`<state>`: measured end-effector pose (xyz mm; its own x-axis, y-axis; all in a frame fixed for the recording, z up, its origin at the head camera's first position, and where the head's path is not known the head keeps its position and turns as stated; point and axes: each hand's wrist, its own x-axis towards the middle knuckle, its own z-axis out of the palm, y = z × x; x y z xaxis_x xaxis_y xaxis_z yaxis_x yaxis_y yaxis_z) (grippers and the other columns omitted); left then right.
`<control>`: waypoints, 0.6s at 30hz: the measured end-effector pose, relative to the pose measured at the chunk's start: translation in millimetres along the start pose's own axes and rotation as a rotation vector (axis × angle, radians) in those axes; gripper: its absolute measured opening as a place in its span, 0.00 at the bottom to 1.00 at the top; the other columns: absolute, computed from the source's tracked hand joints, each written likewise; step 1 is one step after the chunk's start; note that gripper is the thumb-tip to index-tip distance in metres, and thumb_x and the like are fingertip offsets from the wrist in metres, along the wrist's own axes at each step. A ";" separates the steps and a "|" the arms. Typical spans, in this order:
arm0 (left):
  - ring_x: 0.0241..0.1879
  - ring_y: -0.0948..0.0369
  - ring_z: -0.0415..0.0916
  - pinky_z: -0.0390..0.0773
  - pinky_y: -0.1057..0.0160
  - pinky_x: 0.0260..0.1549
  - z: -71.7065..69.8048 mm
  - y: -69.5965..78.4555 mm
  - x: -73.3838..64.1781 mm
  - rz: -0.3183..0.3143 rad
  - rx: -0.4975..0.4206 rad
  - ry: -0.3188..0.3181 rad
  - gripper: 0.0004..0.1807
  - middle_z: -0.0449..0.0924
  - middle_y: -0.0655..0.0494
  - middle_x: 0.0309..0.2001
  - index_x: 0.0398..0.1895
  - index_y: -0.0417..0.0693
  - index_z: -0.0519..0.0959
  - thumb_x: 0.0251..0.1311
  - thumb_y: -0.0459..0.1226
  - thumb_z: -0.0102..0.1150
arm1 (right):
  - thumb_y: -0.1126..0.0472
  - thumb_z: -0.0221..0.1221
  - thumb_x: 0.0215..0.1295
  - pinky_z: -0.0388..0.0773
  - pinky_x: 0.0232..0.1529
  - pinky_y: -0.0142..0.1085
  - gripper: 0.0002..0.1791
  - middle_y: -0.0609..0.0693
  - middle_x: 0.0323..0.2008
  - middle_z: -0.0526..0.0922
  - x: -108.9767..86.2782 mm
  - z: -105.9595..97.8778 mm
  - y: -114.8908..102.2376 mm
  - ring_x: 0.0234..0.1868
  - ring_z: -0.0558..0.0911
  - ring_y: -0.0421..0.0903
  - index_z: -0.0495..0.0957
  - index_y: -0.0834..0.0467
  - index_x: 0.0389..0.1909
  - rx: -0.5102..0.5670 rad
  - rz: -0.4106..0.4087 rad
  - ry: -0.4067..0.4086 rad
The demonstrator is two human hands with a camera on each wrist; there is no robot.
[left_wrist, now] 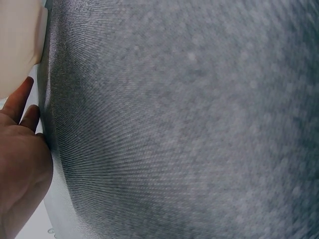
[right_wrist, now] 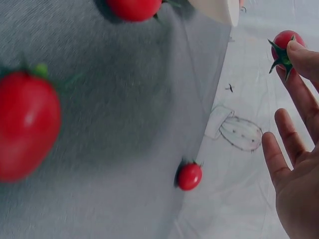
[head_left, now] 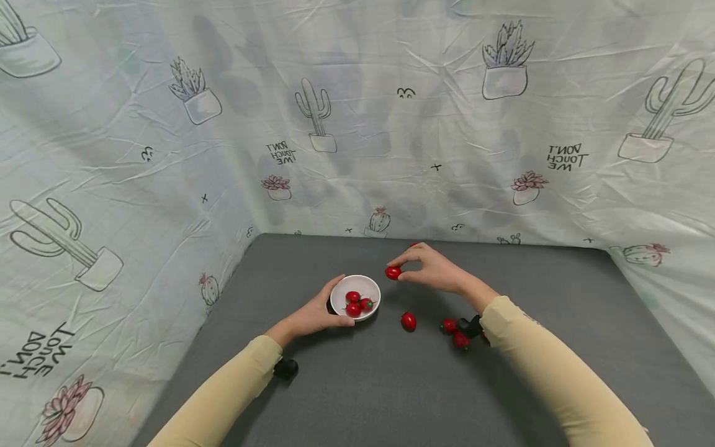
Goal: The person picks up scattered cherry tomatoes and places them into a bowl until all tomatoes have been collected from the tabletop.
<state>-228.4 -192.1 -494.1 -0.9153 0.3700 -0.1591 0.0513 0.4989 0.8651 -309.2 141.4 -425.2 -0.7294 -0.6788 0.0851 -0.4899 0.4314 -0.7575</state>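
Note:
My left hand (head_left: 313, 315) holds a small white bowl (head_left: 364, 285) by its left side, the thumb along the near rim and the fingers round the far side. Three cherry tomatoes (head_left: 353, 309) with green stems lie in the bowl. To the bowl's right, my right hand (head_left: 434, 269) pinches one cherry tomato (right_wrist: 285, 42) between thumb and fingertips, raised over the table. The right wrist view shows its green calyx, with the other fingers (right_wrist: 289, 132) spread away. In the left wrist view, the bowl's outer wall (left_wrist: 17, 45) appears beside the fingers.
A single cherry tomato (head_left: 408, 321) lies on the grey table (head_left: 357, 397) right of the bowl. Several more (head_left: 460, 340) sit under the right wrist, partly hidden by it. Another (right_wrist: 189, 176) lies near the table's far edge. A cactus-print cloth (head_left: 357, 124) hangs behind.

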 end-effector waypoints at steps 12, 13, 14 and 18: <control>0.75 0.52 0.54 0.57 0.41 0.69 1.5 -2.4 1.0 -0.006 -0.009 0.020 0.61 0.53 0.53 0.78 0.84 0.62 0.45 0.54 0.50 0.78 | 0.54 0.68 0.68 0.70 0.60 0.58 0.17 0.41 0.56 0.81 21.5 18.7 -1.8 0.64 0.66 0.49 0.86 0.43 0.57 -0.011 -0.006 -0.026; 0.75 0.52 0.54 0.57 0.41 0.69 1.6 -2.4 1.2 -0.007 -0.008 0.018 0.61 0.53 0.53 0.78 0.84 0.62 0.45 0.54 0.50 0.78 | 0.54 0.68 0.69 0.70 0.60 0.57 0.17 0.41 0.57 0.80 22.9 19.5 -1.8 0.65 0.66 0.49 0.85 0.42 0.57 -0.011 0.001 -0.031; 0.75 0.52 0.54 0.57 0.41 0.69 1.6 -2.7 1.5 -0.009 -0.008 0.017 0.61 0.53 0.54 0.78 0.84 0.63 0.45 0.54 0.50 0.78 | 0.54 0.68 0.69 0.71 0.60 0.56 0.17 0.41 0.57 0.79 24.2 20.2 -2.1 0.65 0.65 0.49 0.85 0.42 0.57 -0.011 0.009 -0.036; 0.75 0.54 0.54 0.57 0.42 0.70 1.5 -2.0 1.9 -0.018 0.002 0.013 0.62 0.53 0.55 0.78 0.83 0.64 0.45 0.53 0.53 0.78 | 0.56 0.69 0.68 0.70 0.61 0.54 0.16 0.42 0.55 0.80 31.1 24.1 -3.2 0.65 0.65 0.49 0.86 0.43 0.56 0.003 0.030 -0.050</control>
<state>-229.6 -191.3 -496.8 -0.9210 0.3512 -0.1682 0.0361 0.5070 0.8612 -318.8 104.6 -435.7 -0.7186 -0.6947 0.0297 -0.4666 0.4501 -0.7614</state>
